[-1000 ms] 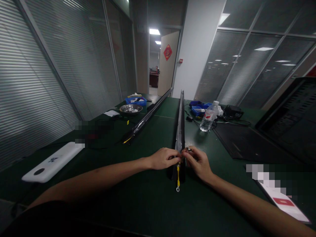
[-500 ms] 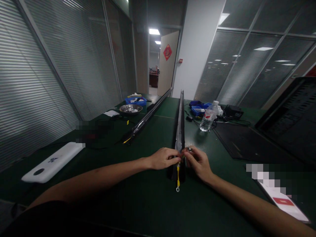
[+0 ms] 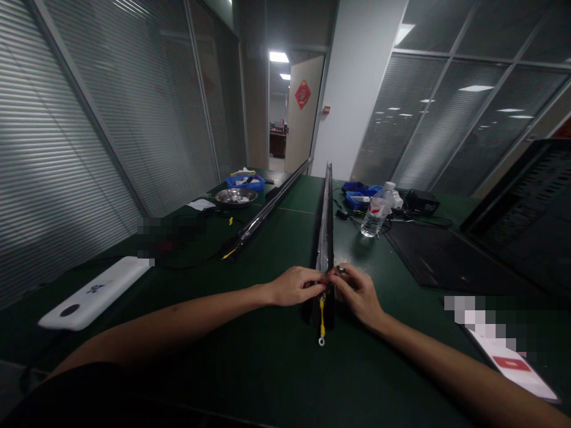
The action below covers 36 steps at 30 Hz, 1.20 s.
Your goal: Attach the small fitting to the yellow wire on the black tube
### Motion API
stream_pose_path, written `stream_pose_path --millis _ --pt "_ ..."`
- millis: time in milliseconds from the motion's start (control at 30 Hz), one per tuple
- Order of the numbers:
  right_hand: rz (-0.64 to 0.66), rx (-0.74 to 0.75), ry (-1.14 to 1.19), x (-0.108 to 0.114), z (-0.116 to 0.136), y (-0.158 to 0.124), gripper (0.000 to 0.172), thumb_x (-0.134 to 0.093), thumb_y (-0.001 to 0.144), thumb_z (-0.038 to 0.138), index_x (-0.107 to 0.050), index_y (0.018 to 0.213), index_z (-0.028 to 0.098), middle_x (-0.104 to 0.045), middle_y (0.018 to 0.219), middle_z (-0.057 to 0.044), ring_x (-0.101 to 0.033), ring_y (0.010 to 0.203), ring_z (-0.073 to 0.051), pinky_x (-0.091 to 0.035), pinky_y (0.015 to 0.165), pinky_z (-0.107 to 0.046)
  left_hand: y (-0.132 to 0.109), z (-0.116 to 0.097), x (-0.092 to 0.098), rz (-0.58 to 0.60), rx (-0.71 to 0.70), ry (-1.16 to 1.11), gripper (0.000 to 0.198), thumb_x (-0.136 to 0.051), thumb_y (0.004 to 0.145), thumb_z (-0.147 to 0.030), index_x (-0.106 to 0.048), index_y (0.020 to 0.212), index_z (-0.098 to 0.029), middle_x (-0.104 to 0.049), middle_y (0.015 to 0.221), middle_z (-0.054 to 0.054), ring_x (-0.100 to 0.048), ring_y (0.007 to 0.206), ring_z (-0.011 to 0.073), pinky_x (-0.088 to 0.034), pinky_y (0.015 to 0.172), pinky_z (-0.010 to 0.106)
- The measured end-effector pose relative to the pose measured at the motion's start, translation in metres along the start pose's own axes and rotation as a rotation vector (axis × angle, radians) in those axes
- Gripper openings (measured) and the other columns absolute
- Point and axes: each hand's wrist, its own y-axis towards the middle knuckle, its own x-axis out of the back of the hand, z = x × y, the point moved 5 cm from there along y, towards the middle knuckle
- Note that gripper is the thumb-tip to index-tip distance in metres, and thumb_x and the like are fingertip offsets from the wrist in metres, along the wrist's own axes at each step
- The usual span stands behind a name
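A long, narrow dark rail (image 3: pixel 325 226) under clear plastic wrap runs away from me along the green table. At its near end my left hand (image 3: pixel 297 286) is closed, thumb and fingertips pinched together over the rail. My right hand (image 3: pixel 358 293) meets it from the other side, also in a pinch, with the fingertips nearly touching the left ones. What lies between the fingertips is hidden. A small shiny metal piece (image 3: pixel 341 269) shows at the right forefinger. Just below the hands, a short yellow wire (image 3: pixel 322 318) ends in a ring terminal (image 3: pixel 322 341).
A second wrapped rail (image 3: pixel 261 216) lies to the left. Behind it are a metal bowl (image 3: pixel 236 197) and a blue tray (image 3: pixel 245 182). A water bottle (image 3: pixel 375 214) stands right, near blue bins (image 3: pixel 359 198) and a black mat (image 3: pixel 428 249). A white case (image 3: pixel 96 293) lies left.
The right fingers have shifted slightly and the metal piece at the forefinger has turned. My left hand stays in place; the ring terminal has barely moved.
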Motion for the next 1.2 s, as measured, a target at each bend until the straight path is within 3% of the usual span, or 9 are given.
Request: stream_pose_path --millis 600,933,1200 --pt "0.034 -0.022 0.015 -0.0009 -0.0073 0.0002 0.022 -0.064 0.097 0.04 -0.064 0.089 0.019 -0.058 0.071 0.002 -0.053 0.055 -0.012 -0.043 0.049 -0.022 0.0006 -0.0007 -0.0006 0.008 0.012 -0.001 0.02 -0.051 0.101 -0.03 -0.065 0.099 -0.016 -0.061 0.085 0.001 -0.057 0.075 0.015 -0.041 0.068 0.022" --pt "-0.013 0.098 -0.203 0.0022 0.0003 0.0024 0.027 -0.062 0.098 0.038 -0.063 0.081 0.018 -0.059 0.075 -0.001 -0.055 0.066 -0.015 -0.044 0.06 -0.026 -0.0003 -0.0009 -0.0003 0.012 0.011 0.002 0.021 -0.049 0.103 -0.029 -0.065 0.099 -0.016 -0.061 0.086 0.001 -0.057 0.076 0.0147 -0.041 0.07 0.022" --pt "0.017 0.08 -0.177 0.0 -0.0025 0.002 0.028 -0.059 0.099 0.04 -0.064 0.083 0.018 -0.062 0.074 -0.001 -0.057 0.063 -0.015 -0.045 0.058 -0.026 -0.0005 -0.0015 -0.0004 0.006 0.018 0.006 0.019 -0.05 0.103 -0.029 -0.063 0.096 -0.016 -0.06 0.085 0.001 -0.056 0.074 0.0137 -0.04 0.068 0.021"
